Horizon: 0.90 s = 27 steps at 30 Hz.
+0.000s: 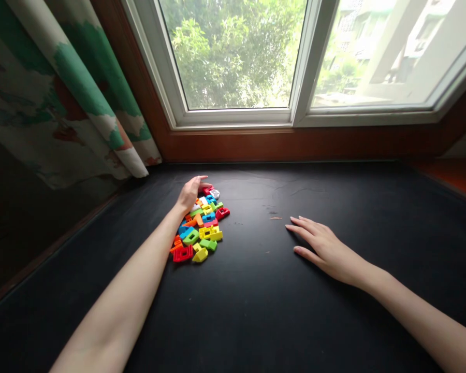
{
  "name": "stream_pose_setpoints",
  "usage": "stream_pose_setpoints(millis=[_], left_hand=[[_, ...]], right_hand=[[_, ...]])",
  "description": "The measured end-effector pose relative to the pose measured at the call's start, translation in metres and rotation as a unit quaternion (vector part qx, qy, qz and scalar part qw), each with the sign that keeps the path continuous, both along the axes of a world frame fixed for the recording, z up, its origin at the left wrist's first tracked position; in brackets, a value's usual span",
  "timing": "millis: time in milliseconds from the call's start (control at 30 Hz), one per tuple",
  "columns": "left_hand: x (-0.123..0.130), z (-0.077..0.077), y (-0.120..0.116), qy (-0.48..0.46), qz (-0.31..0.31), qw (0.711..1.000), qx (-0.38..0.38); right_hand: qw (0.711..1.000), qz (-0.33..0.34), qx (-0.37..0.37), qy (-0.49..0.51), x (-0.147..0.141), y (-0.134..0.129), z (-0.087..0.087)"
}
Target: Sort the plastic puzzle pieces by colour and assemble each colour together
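Note:
Colourful plastic toy pieces [208, 217] lie in a heap left of the middle of the black tabletop. My left hand [190, 194] is at the heap's far left end, fingers stretched over and beside the pieces there. It seems to touch the edge of the heap, and its forearm hides part of the left side. At the near end lie a red piece [183, 254] and a yellow piece [200, 254], with a yellow block [210, 233] behind them. To the right, apart from the heap, my right hand [318, 241] rests palm down, open, with its fingers spread and nothing in them.
The black tabletop [248, 311] runs up to a wooden sill [233, 145] under a window [295, 116]. A patterned curtain [101, 103] hangs at the left, its lower end near the table's back left corner. A small worn mark [275, 218] shows between the heap and my right hand.

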State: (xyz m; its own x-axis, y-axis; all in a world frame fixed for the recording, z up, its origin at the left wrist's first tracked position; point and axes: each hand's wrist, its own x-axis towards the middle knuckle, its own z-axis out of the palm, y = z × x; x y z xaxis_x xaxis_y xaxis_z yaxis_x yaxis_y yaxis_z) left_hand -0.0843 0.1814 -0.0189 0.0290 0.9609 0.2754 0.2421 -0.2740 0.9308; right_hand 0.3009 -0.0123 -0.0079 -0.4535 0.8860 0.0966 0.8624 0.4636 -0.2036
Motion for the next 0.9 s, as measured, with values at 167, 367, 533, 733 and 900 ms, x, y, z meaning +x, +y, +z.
stream_pose_setpoints(millis=[167,367,533,733,900], left_hand=[[0.031,0.005,0.001,-0.007,-0.058,0.998,-0.022],[0.057,0.011,-0.002,0.023,-0.110,0.993,-0.033],[0.043,0.027,-0.021,0.076,-0.107,0.991,-0.002],[0.008,0.047,-0.101,0.205,-0.139,0.967,0.056],[-0.002,0.032,-0.174,0.431,-0.162,0.879,0.124]], right_hand=[[1.000,-0.003,0.003,0.009,0.000,0.000,0.000],[1.000,-0.003,0.003,0.008,0.001,0.001,0.000],[1.000,0.001,0.006,0.008,0.001,0.001,-0.001],[0.999,0.003,0.023,0.024,-0.003,0.003,-0.006],[0.998,0.019,0.035,0.056,-0.020,0.013,-0.006]])
